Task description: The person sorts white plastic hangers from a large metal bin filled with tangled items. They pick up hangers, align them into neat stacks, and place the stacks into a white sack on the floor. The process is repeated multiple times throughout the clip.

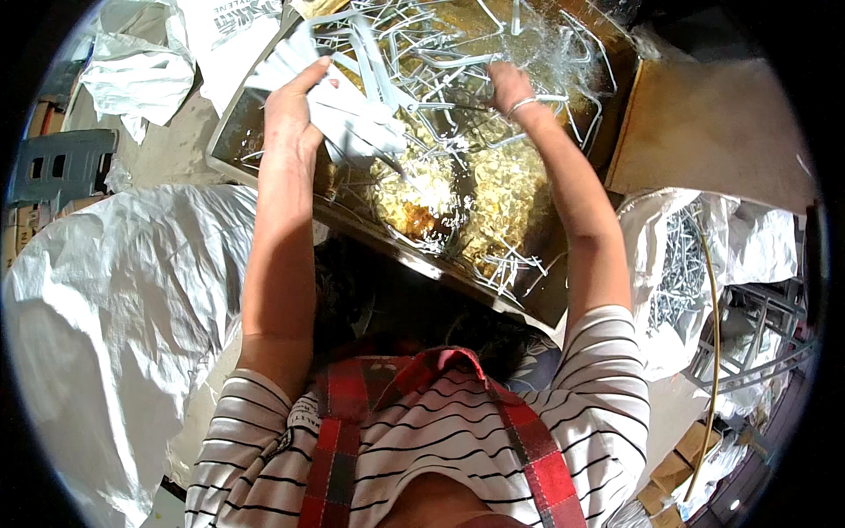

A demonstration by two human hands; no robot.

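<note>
My left hand (292,110) is closed round a bundle of flat, pale strips (356,119), thumb on top, over the left side of a metal-edged bin. Farther right, my right hand (510,86) reaches in among thin, bent, whitish rod-like pieces (422,66). Its fingers are curled, and what they hold is hidden. A bracelet circles that wrist. Under the hands lie yellowish, flake-like bits (502,189), brightly lit, with small white specks. A smaller tangle of bent pieces (509,268) rests at the bin's near corner.
The bin's near edge (414,264) runs just in front of me. A brown board (704,132) stands at its right. A white sack of grey metal-looking pieces (678,273) sits right. White sheeting (132,317) covers the left, with white bags (141,66) beyond.
</note>
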